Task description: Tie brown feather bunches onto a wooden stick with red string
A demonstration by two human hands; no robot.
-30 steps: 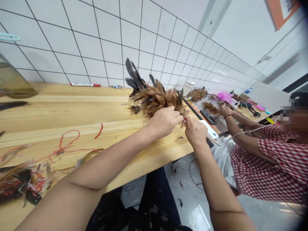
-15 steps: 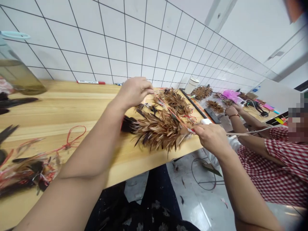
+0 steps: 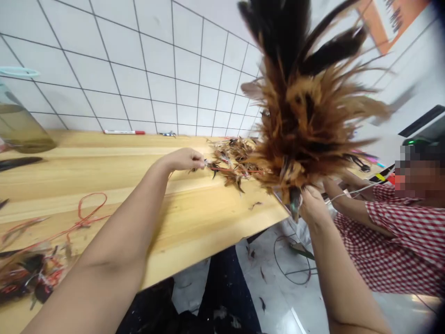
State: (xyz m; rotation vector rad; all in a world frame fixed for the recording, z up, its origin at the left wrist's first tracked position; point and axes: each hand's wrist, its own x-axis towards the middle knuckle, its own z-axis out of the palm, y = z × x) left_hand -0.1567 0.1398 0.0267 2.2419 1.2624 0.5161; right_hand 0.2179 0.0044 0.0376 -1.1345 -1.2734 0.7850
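Right hand (image 3: 314,206) closed tight round base of upright brown-and-black feather bunch (image 3: 299,106), dark stem end (image 3: 295,202) poking out at fingers, plumes rising above them. Left-hand fingers (image 3: 198,161) pinched almost shut near thin red string (image 3: 222,170); actual hold unclear. Loose feathers (image 3: 231,162) just past those fingertips, on wooden table (image 3: 194,222). Firm grip low on bunch likely best, string kept taut. Checked sleeve (image 3: 392,218) of co-worker right of right-hand fingers.
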